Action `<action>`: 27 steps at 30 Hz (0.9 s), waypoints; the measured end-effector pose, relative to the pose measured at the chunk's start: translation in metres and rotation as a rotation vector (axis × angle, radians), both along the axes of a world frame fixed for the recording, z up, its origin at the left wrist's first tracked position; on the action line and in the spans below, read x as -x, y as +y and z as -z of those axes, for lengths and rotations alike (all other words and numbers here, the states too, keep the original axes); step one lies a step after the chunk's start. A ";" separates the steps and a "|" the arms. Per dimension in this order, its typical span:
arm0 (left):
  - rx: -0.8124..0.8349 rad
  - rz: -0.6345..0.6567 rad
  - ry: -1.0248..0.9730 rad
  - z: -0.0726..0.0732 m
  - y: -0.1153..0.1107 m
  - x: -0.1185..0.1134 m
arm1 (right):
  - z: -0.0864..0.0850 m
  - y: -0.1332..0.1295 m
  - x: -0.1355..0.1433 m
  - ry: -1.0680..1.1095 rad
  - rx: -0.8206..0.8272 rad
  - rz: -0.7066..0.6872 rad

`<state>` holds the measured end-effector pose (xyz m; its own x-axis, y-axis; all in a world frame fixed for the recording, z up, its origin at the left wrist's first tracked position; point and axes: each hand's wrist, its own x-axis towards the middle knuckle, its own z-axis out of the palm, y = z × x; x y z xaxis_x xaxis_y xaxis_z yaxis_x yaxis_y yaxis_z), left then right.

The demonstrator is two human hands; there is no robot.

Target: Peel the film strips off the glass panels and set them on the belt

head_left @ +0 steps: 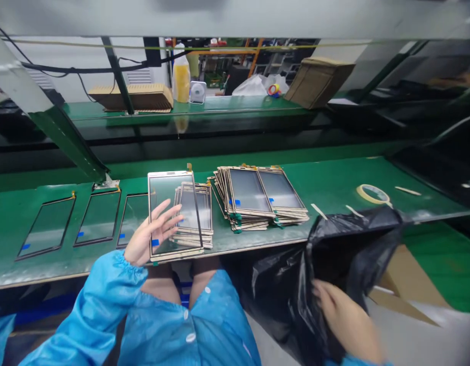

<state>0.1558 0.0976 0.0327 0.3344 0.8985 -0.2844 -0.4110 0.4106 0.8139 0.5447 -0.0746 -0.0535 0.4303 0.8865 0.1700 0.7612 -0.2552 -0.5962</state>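
My left hand (136,243) holds up a clear touch-screen panel (174,203) by its left side; the fingers show through the glass. The panel has a pale frame, a blue tab and a small orange flex tail at the top. Behind it lies a short stack of framed panels (204,208). At the mouth of a black plastic bag (281,290), hung from the table edge, my right hand (345,317) is blurred by motion. Its fingertips are at the bag's rim, and whether they grip anything is unclear.
Several dark-edged panels (97,216) lie in a row on the green table at left. Taller panel stacks (250,190) stand in the middle. A tape roll (373,194) sits at right. An opened cardboard box (410,284) is below. A slanted post (67,137) rises at left.
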 end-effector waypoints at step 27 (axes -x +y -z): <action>-0.334 -0.290 -0.060 0.011 -0.031 -0.042 | -0.115 0.130 0.212 0.218 -0.048 -0.958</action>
